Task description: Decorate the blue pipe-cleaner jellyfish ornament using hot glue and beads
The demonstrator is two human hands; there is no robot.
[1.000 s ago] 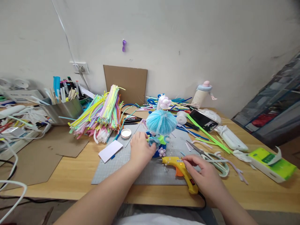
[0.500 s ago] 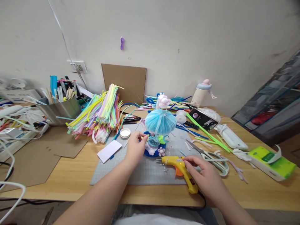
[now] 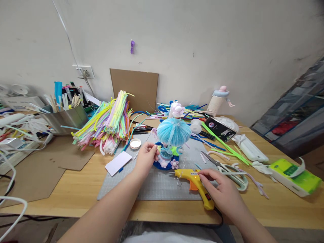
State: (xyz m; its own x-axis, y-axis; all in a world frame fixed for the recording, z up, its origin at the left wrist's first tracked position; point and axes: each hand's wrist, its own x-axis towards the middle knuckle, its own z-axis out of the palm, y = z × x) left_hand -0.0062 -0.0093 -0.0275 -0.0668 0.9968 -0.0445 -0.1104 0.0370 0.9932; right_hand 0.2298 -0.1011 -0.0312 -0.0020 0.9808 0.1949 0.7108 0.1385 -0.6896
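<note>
While the blue craft piece (image 3: pixel 174 132) stands on the grey mat (image 3: pixel 154 189), the left hand (image 3: pixel 146 158) is beside it, fingers pressed together, but whether they pinch something cannot be told. The right hand (image 3: pixel 219 187) bends its fingers at the yellow glue gun (image 3: pixel 187 174), grip unclear.

The glue gun (image 3: pixel 198 181) sits before the ornament (image 3: pixel 174 132), left of scissors (image 3: pixel 222 167).

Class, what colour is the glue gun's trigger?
The trigger is orange, seen best in the head view.
</note>
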